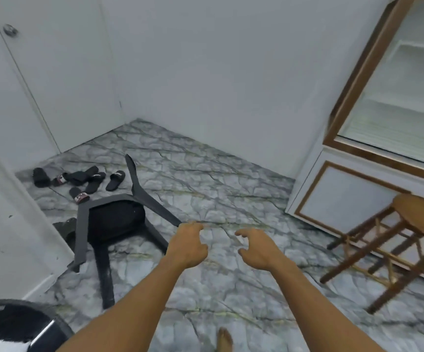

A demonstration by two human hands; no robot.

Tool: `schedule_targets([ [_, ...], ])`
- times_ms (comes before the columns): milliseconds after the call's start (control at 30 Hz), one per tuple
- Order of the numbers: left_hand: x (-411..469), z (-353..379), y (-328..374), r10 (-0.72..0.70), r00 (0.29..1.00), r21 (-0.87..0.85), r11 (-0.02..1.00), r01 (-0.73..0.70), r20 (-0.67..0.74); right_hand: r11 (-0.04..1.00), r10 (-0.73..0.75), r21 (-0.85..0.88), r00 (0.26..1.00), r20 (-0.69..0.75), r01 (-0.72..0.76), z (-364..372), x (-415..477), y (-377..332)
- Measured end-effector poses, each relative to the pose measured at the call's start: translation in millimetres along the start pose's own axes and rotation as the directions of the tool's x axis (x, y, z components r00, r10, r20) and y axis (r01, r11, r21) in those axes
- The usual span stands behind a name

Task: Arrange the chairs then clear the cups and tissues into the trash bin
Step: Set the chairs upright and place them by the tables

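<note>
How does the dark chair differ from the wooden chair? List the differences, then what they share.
Pose: the dark chair lies overturned, legs sticking out and up; the wooden chair stands on its legs.
Colour: the dark chair is black-grey; the wooden chair is brown.
Place: the dark chair lies left, near the slippers; the wooden chair stands right, by the cabinet.
Shared: both are on the marbled floor.

Home room corner: pile of black slippers by white door at 10 o'clock, glass-front wood-trimmed cabinet at 2, marble-pattern floor, wooden chair at 4, toppled black chair at 9.
</note>
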State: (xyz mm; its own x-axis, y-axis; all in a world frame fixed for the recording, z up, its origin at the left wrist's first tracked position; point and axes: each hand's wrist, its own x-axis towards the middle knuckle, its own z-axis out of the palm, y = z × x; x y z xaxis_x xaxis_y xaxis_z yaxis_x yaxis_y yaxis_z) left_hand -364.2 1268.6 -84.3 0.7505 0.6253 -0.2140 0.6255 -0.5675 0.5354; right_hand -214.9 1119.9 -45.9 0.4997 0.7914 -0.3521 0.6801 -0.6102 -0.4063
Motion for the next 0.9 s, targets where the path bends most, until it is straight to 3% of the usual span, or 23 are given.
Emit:
schedule_targets([
  [333, 211.0, -53.9, -21.3, -0.336, 0.937, -0.064, 0.941, 0.331, -0.095, 0.963, -0.243, -0.072, 0.952, 0.187, 0.260, -97.3, 271.7, -22.3],
  [567, 380.4, -78.0, -81.5, -0.520, 0.838, -0.193, 0.850, 0.490, -0.166, 0.883, -0.408, -0.120, 0.870, 0.278, 0.453, -117.4, 481.7, -75.0],
  [767, 486.7, -122.0, -137.5, -0.650, 0.741, -0.296, 0.750, 0.591, -0.168, 0.822, -0.409, -0.210, 0.806, 0.428, 0.529, -146.3, 639.0, -119.4],
  [900, 527.9, -171.5, -180.9, -0.742, 0.641, -0.354, 0.663, 0.659, -0.196, 0.780, -0.440, -0.206, 0.752, 0.491, 0.591, -156.9, 725.7, -179.2],
])
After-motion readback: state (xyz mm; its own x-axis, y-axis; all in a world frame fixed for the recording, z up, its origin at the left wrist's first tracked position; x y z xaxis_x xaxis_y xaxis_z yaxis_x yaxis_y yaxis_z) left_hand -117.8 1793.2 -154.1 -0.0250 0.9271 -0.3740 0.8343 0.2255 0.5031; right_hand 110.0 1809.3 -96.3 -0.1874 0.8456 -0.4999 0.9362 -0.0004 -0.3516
